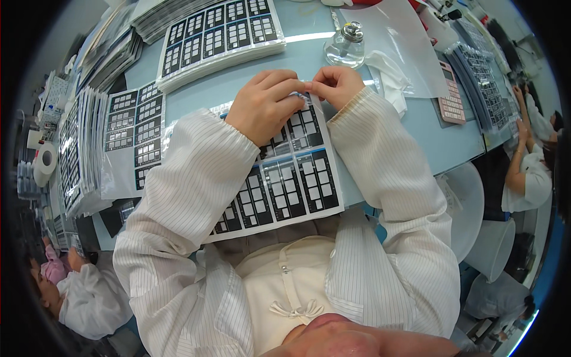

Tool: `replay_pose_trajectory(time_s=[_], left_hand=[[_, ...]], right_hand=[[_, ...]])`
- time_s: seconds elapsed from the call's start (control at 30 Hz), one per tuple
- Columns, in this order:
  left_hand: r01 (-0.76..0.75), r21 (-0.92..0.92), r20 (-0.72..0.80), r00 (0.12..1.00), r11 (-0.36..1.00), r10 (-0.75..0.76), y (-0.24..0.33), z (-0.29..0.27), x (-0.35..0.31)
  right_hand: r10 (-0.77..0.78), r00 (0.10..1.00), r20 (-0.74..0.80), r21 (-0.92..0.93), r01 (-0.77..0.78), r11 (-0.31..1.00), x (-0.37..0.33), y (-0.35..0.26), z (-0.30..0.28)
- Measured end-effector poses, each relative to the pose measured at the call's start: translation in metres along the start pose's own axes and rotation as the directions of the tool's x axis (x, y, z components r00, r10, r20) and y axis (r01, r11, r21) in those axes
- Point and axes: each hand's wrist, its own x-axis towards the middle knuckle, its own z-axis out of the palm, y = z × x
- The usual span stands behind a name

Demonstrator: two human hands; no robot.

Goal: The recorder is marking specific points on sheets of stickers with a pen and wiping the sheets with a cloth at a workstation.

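Note:
A white-edged sheet (pixel 290 184) printed with black panels of pale squares lies in front of me, its near edge at my body. My left hand (pixel 269 102) is over its far part, fingers curled, with the fingertips closed at the far right corner. At that same corner my right hand (pixel 339 85) pinches with thumb and forefinger, and the two hands' fingertips meet there. The sheet has a glossy surface; whether a separate clear film is between my fingers is too small to tell. My left hand and sleeve cover part of the sheet.
Beyond my hands lies a thick stack of similar sheets (pixel 220 41). More sheets (pixel 83 143) stand upright at the left. A glass pump bottle (pixel 346 46), a crumpled white cloth (pixel 389 77) and a pink calculator (pixel 451 95) are at the right. Other people work at both sides.

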Motion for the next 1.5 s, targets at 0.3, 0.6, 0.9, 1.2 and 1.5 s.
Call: replay_pose_trajectory(time_s=[0.3,0.6,0.9,1.2,1.5], left_hand=[[0.09,-0.105,0.187,0.98,0.99,-0.069,0.013,-0.032,-0.022],[0.164,-0.115,0.297,0.947,0.98,-0.124,0.049,-0.075,-0.058],[0.249,-0.12,0.293,0.934,0.961,-0.205,0.065,-0.087,-0.078],[0.259,-0.154,0.228,0.948,0.954,-0.22,0.067,-0.088,-0.079],[0.296,-0.178,0.253,0.935,0.938,-0.247,0.074,-0.092,-0.075]], right_hand=[[-0.029,1.0,-0.012,-0.002,0.029,1.0,0.002,0.006,0.011],[-0.007,0.996,-0.088,-0.093,-0.002,0.996,-0.002,0.005,0.01],[0.009,0.999,-0.038,-0.053,-0.011,0.999,-0.001,0.006,0.011],[0.012,1.0,-0.022,-0.042,-0.013,0.999,-0.002,0.0,0.012],[-0.046,0.999,-0.013,-0.039,0.045,0.998,-0.005,0.0,0.012]])
